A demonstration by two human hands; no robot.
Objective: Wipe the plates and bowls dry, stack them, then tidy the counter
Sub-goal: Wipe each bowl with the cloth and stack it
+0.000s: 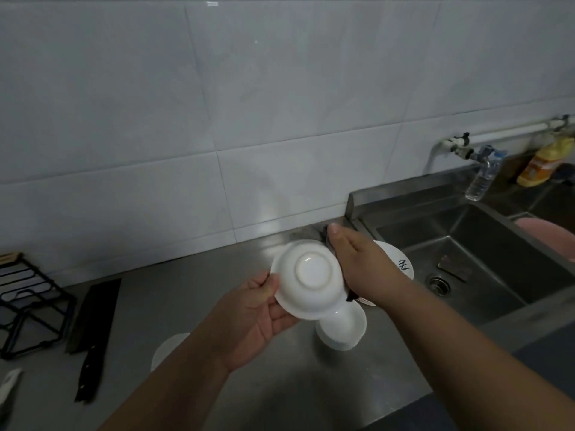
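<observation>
My left hand grips a white bowl by its rim, held above the steel counter with its underside toward me. My right hand reaches behind the bowl and holds a dark cloth, most of it hidden by the bowl and hand. Below stands another white bowl on the counter. A white plate with black lettering lies behind my right wrist. Another white dish shows partly beneath my left forearm.
A dark cleaver lies on the counter at left, beside a black wire rack. The steel sink is at right, with a tap, a clear bottle, a yellow detergent bottle and a pink basin.
</observation>
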